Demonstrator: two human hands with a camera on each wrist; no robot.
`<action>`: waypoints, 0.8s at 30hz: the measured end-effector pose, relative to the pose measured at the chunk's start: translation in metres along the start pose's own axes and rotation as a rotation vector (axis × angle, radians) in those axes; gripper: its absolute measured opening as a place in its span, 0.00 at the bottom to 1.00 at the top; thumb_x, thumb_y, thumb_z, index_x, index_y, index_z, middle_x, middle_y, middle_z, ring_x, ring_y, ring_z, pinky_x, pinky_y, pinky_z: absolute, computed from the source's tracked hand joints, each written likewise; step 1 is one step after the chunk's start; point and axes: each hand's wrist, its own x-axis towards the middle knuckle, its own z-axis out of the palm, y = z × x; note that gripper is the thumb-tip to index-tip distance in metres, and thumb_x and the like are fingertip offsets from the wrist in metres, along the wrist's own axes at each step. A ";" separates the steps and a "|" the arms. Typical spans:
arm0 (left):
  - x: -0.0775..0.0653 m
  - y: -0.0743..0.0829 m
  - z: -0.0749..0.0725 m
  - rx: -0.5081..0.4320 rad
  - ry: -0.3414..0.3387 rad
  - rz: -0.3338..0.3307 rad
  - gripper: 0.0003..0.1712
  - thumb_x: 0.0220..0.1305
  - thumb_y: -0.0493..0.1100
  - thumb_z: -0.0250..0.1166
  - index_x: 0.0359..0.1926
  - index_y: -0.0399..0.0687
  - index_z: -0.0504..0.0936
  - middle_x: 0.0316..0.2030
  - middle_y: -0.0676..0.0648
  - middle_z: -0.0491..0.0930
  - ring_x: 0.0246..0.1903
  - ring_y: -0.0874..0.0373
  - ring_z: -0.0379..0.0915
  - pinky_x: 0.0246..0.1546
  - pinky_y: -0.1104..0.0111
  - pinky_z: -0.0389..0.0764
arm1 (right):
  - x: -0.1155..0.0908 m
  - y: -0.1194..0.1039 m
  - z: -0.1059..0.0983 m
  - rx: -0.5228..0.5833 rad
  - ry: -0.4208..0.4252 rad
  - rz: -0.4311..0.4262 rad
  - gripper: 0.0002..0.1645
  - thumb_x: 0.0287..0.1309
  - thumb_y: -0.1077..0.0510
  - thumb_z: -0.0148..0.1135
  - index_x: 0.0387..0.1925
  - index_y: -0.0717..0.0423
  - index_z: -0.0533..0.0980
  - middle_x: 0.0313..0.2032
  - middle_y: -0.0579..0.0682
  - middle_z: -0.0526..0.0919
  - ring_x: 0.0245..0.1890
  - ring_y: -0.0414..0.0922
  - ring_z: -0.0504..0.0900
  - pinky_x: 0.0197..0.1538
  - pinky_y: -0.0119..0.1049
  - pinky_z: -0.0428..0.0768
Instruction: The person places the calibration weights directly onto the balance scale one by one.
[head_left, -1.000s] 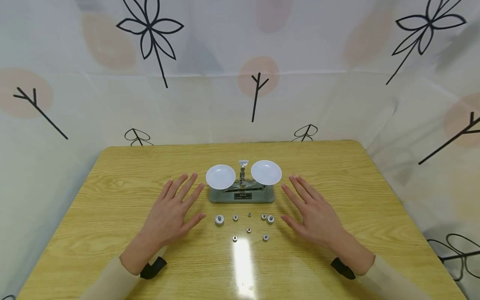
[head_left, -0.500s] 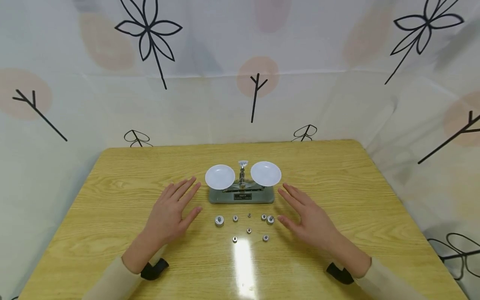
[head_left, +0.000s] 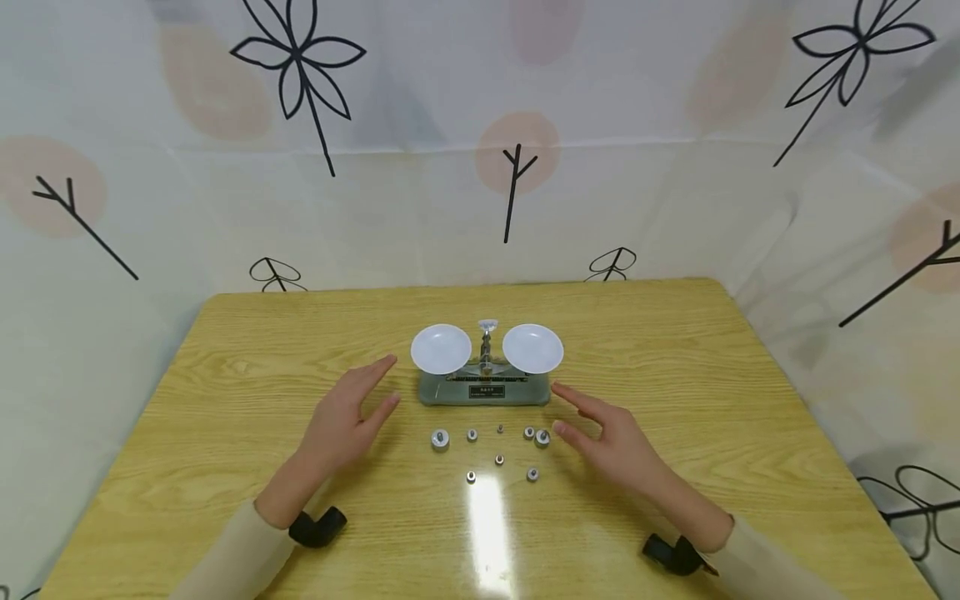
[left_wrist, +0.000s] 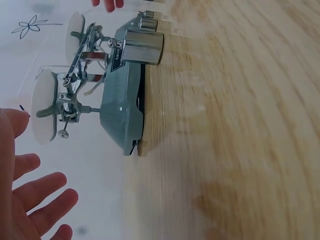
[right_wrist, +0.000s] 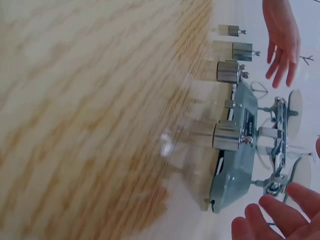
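Both hands have risen from lying flat on the worktop (head_left: 225,375) and turned onto their edges. The left hand (head_left: 341,421) and the right hand (head_left: 611,442) are open, fingers relaxed, holding nothing. They flank the balance scale (head_left: 485,367) and the small metal weights (head_left: 498,450), now nearer than a second ago.

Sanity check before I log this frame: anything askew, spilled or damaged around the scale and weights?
Nothing stands out. The balance scale sits square on the table, both white pans about level and bare. The small metal weights stand upright in loose rows in front of it. The left hand and right hand flank them, holding nothing.
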 end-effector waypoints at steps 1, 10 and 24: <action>0.001 -0.001 0.001 -0.021 -0.006 -0.018 0.30 0.71 0.48 0.63 0.70 0.45 0.70 0.64 0.43 0.74 0.62 0.45 0.70 0.60 0.47 0.70 | 0.001 0.000 0.001 0.028 0.001 0.020 0.30 0.65 0.55 0.66 0.66 0.59 0.73 0.64 0.55 0.75 0.63 0.56 0.74 0.58 0.55 0.76; 0.014 -0.007 0.011 -0.385 -0.091 -0.185 0.28 0.71 0.44 0.63 0.69 0.46 0.71 0.64 0.47 0.74 0.62 0.48 0.70 0.61 0.45 0.69 | 0.003 0.006 0.005 0.235 -0.051 0.180 0.30 0.59 0.57 0.72 0.61 0.63 0.77 0.58 0.59 0.80 0.59 0.56 0.78 0.57 0.47 0.78; 0.033 -0.015 0.034 -0.581 -0.167 -0.343 0.28 0.67 0.43 0.67 0.66 0.44 0.74 0.61 0.43 0.76 0.63 0.47 0.69 0.64 0.49 0.68 | 0.009 0.015 0.009 0.446 -0.192 0.307 0.27 0.58 0.65 0.70 0.58 0.70 0.76 0.56 0.63 0.80 0.56 0.58 0.80 0.50 0.30 0.80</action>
